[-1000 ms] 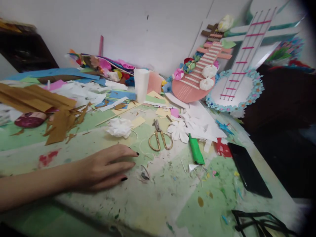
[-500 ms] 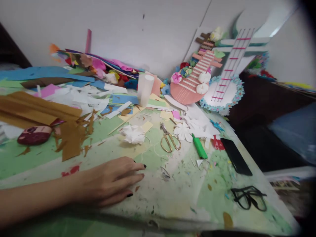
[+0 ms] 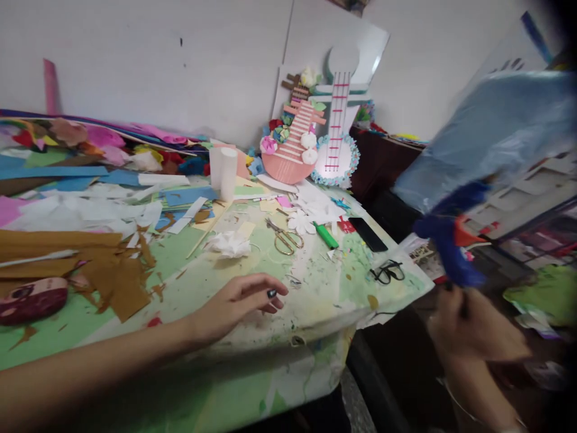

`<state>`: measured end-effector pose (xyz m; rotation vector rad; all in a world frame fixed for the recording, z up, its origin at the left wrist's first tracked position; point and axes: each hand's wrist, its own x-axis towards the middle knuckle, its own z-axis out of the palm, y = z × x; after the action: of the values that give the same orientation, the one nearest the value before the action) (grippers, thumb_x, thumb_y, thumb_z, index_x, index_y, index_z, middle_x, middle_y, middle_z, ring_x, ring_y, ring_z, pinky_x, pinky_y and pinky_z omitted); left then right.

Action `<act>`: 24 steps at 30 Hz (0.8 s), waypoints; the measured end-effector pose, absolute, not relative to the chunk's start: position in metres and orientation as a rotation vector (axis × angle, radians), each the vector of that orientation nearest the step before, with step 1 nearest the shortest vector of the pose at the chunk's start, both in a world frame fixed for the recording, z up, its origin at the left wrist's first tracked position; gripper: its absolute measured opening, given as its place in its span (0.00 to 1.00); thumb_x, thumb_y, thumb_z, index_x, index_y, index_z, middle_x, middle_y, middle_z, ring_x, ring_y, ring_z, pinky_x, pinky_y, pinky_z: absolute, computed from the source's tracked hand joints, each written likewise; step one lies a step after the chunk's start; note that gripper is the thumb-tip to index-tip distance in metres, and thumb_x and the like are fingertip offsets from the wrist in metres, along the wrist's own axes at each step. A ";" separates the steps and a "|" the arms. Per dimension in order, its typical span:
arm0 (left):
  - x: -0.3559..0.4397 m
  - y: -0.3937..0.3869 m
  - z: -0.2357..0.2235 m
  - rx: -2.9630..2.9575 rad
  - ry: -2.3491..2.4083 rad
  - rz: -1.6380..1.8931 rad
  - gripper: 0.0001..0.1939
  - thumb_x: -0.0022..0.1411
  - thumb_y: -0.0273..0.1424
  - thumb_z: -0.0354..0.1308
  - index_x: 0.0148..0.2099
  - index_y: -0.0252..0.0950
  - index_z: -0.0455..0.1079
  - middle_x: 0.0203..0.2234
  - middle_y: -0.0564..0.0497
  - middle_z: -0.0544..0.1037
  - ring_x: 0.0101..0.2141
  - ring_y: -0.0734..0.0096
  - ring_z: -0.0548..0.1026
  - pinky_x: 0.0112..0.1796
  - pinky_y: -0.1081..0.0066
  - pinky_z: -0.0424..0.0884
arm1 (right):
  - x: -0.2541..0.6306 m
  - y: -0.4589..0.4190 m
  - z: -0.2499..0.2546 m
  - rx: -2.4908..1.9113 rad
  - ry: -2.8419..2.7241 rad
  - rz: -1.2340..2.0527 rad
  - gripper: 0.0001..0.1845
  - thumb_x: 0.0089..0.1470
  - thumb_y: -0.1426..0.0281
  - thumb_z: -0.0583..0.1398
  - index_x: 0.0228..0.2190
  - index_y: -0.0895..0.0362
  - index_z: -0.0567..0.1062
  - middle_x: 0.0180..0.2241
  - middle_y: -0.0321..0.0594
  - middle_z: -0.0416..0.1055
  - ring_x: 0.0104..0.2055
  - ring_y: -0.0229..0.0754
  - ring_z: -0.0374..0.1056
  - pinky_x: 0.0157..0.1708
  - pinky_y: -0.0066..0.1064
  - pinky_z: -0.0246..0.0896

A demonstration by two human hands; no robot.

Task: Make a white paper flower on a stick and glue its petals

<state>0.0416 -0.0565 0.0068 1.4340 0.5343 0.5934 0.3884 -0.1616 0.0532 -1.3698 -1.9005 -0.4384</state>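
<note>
My left hand point(image 3: 247, 300) hovers at or rests near the front of the table, fingers loosely curved and apart, nothing in them. Just beyond it are a crumpled white paper flower point(image 3: 229, 245) and gold-handled scissors point(image 3: 283, 236) lying partly spread. Off the table's right side, my right hand point(image 3: 473, 328) is raised and closed around the lower end of a blue glue gun point(image 3: 455, 240) with an orange part. Motion blurs both this hand and the glue gun, so its exact grip is hard to make out.
A green marker-like tube point(image 3: 325, 236), black phone point(image 3: 368, 234) and folded glasses point(image 3: 388, 272) lie toward the table's right edge. Paper-craft instruments point(image 3: 336, 129) lean on the wall. Brown crepe paper point(image 3: 115, 282) and a maroon case point(image 3: 33, 300) are left. A blue plastic bag point(image 3: 487, 126) stands right.
The view has swung right. My right hand has come into sight, holding the blue glue gun. My left hand, flatter before, now has its fingers curved and its thumb showing.
</note>
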 end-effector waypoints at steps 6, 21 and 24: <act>0.046 -0.041 0.019 0.839 0.440 0.535 0.29 0.62 0.51 0.48 0.42 0.28 0.75 0.43 0.35 0.77 0.43 0.56 0.76 0.46 0.57 0.71 | 0.322 -0.116 0.032 -0.850 -2.171 -1.158 0.11 0.53 0.78 0.60 0.40 0.61 0.71 0.19 0.35 0.62 0.22 0.36 0.58 0.22 0.32 0.49; 0.031 -0.027 0.003 1.010 0.639 0.729 0.16 0.47 0.27 0.68 0.40 0.31 0.73 0.34 0.47 0.78 0.33 0.71 0.76 0.39 0.71 0.73 | 0.307 -0.062 -0.006 -0.832 -2.361 -0.969 0.27 0.56 0.77 0.58 0.57 0.61 0.64 0.18 0.31 0.59 0.22 0.34 0.56 0.24 0.32 0.46; 0.024 -0.018 0.001 1.139 0.639 0.633 0.14 0.49 0.30 0.67 0.39 0.31 0.76 0.32 0.47 0.79 0.31 0.72 0.74 0.35 0.73 0.70 | 0.306 -0.058 -0.005 -0.848 -2.336 -0.921 0.24 0.56 0.77 0.59 0.54 0.60 0.68 0.17 0.30 0.59 0.22 0.33 0.56 0.24 0.31 0.46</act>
<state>0.0237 -0.0182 0.0012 1.1386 0.6389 0.6334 0.3059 -0.0585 -0.0051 -0.8479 -2.3358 -0.9208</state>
